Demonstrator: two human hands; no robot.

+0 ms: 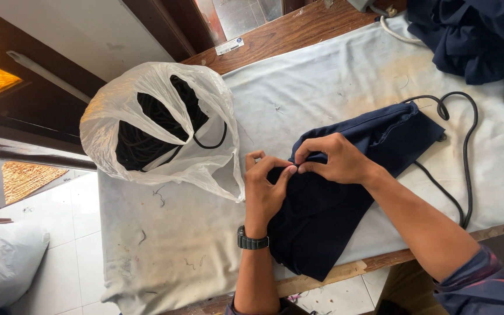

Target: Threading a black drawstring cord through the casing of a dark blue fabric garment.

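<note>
Both hands pinching navy garment [322,204] edge: L hand [263,189], R hand [333,157]. Risk: black cord [465,146] slips back inside if pinch loosens.

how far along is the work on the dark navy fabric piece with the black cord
Done: a black cord already trails from the dark navy fabric piece's far end. In hand: the left hand and right hand pinch its near edge together. Left: more black cord sits in the white plastic bag; a dark fabric pile waits.
</note>
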